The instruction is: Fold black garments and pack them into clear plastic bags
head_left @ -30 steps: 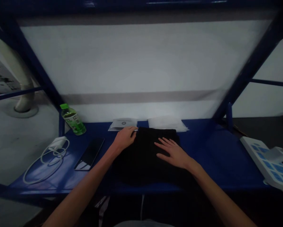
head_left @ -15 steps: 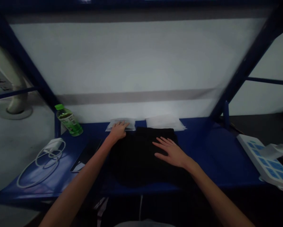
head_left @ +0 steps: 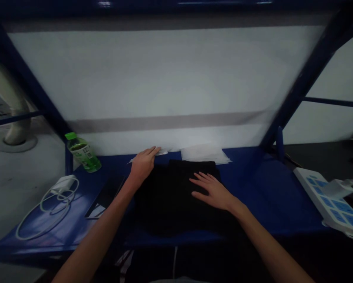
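Observation:
My left hand is at the back edge of the shelf, over a thin whitish packet that looks like plastic bags. Its fingers are drawn together and the thumb is hidden; they seem to pinch the packet, most of which the hand covers. A folded black cloth, perhaps a garment, lies flat in front of me. My right hand rests on its right half, palm down with fingers spread. Behind the cloth lies a second stack of whitish sheets or bags.
On the blue shelf, a phone, a white charger with coiled cable and a green drink bottle are at left. A power strip with a plug stands at right. Blue metal posts frame both sides.
My left hand has drawn its spread fingers together and lifted slightly, and the packet under it has shifted and creased. My right hand stays on the black cloth. The view has moved slightly.

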The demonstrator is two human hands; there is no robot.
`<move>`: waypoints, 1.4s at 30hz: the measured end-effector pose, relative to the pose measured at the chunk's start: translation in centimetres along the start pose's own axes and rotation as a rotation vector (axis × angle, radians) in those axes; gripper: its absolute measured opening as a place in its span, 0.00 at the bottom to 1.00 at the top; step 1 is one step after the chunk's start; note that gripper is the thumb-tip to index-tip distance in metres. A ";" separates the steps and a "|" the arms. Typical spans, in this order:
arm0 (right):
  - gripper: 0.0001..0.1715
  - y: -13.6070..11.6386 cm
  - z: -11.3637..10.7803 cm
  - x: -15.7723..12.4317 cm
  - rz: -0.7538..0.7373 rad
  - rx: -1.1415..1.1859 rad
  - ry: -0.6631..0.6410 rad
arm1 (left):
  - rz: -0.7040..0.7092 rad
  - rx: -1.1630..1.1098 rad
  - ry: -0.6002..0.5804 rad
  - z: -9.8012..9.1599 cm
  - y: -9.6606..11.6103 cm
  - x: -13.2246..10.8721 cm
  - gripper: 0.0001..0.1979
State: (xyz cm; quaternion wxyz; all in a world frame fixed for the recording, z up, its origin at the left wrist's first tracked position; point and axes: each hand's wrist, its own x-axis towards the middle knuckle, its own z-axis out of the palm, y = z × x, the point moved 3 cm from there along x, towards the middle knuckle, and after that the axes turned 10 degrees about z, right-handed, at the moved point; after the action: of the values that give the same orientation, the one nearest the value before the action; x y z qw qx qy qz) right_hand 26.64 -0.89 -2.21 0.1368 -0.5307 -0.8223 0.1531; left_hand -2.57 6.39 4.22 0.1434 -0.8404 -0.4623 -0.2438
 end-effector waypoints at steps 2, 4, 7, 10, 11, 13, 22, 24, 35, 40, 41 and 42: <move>0.36 0.1 -0.1 0.1 0.000 0.026 0.035 | 0.071 0.011 -0.012 -1.4 2.6 -1.2 0.26; 0.32 0.0 -0.4 0.0 -0.009 0.065 0.106 | 0.126 0.014 -0.046 -2.2 5.2 -2.8 0.27; 0.24 -0.5 -1.1 -0.2 -0.054 0.140 0.251 | 0.198 0.002 -0.131 -2.6 8.6 -5.2 0.28; 0.19 -1.4 -1.5 -0.6 -0.155 0.178 0.324 | 0.241 0.001 -0.180 -2.3 10.8 -6.4 0.28; 0.18 -1.7 -1.5 -0.8 -0.197 0.174 0.328 | 0.254 -0.003 -0.189 -2.1 11.2 -6.6 0.28; 0.16 -2.2 -1.5 -1.0 -0.274 0.150 0.332 | 0.268 -0.020 -0.191 -1.8 11.7 -6.6 0.27; 0.12 -2.0 -1.0 -1.2 -0.351 0.135 0.395 | 0.292 -0.217 -0.050 -2.1 12.5 -6.4 0.13; 0.11 -2.1 -1.0 -1.2 -0.358 0.129 0.390 | 0.359 -0.253 -0.019 -2.2 13.2 -6.2 0.10; 0.11 -3.0 -1.2 -1.8 -0.435 0.087 0.357 | 0.411 -0.224 0.029 -1.5 14.2 -5.5 0.09; 0.13 -2.2 -1.3 -1.8 -0.410 0.075 0.388 | 0.369 -0.199 -0.005 -2.5 12.0 -5.6 0.08; 0.13 -2.0 -1.4 -1.8 -0.396 0.069 0.401 | 0.357 -0.193 -0.004 -2.7 11.3 -5.7 0.08; 0.13 -1.7 -1.6 -1.8 -0.378 0.062 0.416 | 0.341 -0.182 0.004 -3.0 10.5 -5.8 0.07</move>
State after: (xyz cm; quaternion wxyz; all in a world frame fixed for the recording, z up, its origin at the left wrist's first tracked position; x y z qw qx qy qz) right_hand 26.54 -3.02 -0.20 0.3449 -0.3836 -0.8558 0.0381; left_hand 2.85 -4.68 3.45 0.1071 -0.9156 -0.2889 -0.2584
